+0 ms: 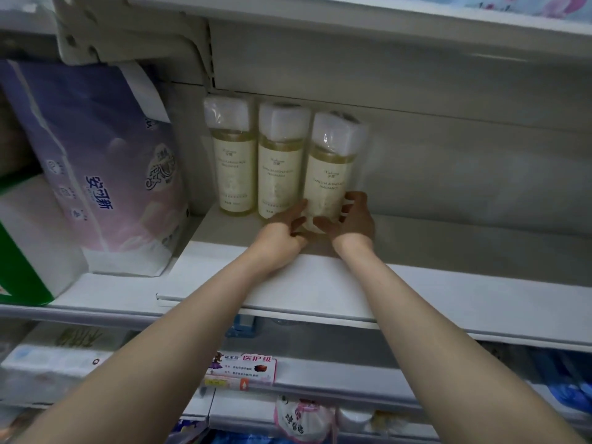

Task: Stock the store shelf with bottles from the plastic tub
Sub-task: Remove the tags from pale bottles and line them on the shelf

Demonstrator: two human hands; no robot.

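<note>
Item: clear shrink-wrapped bottle of pale yellow liquid [330, 174], white-capped, upright on white store shelf [448, 283], rightmost of three in a row, just beside neighbour bottle [280, 168]. Left hand [282, 230] and right hand [354, 219]: each grip grasping its base.

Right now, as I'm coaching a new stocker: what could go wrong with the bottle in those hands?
Both the left hand and right hand grip the third bottle low at its base; tall, it may tip on release. It is close beside the middle bottle, so a nudge could topple the row.
</note>
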